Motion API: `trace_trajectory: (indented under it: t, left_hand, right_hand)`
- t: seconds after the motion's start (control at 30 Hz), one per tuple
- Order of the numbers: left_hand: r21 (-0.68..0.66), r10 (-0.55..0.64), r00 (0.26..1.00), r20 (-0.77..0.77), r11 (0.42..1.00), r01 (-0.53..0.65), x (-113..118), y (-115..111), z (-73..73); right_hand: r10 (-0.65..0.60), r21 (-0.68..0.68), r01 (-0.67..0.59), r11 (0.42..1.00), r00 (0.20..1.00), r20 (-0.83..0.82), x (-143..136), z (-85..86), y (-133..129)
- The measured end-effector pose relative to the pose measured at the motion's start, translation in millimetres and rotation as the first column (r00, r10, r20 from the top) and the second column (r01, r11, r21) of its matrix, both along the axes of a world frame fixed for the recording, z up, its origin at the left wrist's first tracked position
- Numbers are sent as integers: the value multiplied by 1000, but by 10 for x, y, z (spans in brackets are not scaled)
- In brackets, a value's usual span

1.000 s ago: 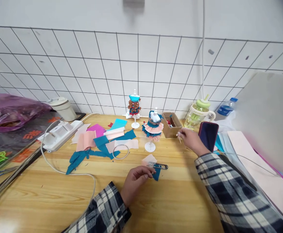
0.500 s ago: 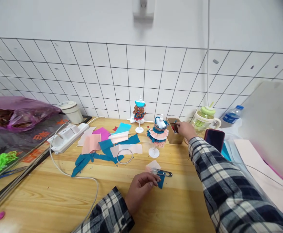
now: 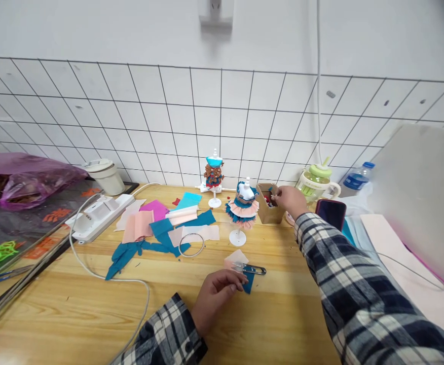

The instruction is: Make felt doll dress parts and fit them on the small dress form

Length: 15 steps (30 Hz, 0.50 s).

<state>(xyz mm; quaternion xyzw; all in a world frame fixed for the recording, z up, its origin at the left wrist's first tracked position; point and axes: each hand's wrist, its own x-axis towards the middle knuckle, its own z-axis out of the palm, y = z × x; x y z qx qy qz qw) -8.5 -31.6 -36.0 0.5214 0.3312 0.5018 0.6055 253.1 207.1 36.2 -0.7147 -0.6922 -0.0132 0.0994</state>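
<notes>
My right hand (image 3: 291,198) reaches to a small cardboard box (image 3: 273,215), its fingers pinched together at the open top. Small red and dark pieces show inside; whatever the fingers hold is too small to make out. My left hand (image 3: 217,294) rests on the table, fingers curled toward the thumb, their tips hiding anything between them. Just beyond those fingertips, thread snips (image 3: 255,269) lie over a pink paper piece (image 3: 237,256) and a blue one (image 3: 249,284). Left of the box stands a mini dress form (image 3: 244,208) in ruffled pink and blue paper.
A second dress form (image 3: 214,177) stands behind. Coloured paper strips (image 3: 138,227) and a metal ring (image 3: 191,245) lie left. A power strip (image 3: 102,215) trails its cable across the table. A lidded cup (image 3: 315,182), phone (image 3: 331,214) and water bottle (image 3: 359,177) stand right.
The view has shifted slightly, moving everything a little left in the picture. My right hand has shifted slightly at the box's opening. My left hand stays by the thread snips.
</notes>
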Motion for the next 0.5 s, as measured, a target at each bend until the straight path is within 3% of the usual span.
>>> trace_trajectory:
  t: [0.3, 0.5]
  left_hand:
    - [4, 0, 999, -44, 1000, 0, -4, -2, 52]
    - [53, -8, 995, -95, 999, 14, -2, -14, 25]
  right_hand:
    - [131, 11, -130, 991, 991, -29, 49, 16, -2]
    - [9, 93, -3, 996, 997, -75, 73, 19, -20]
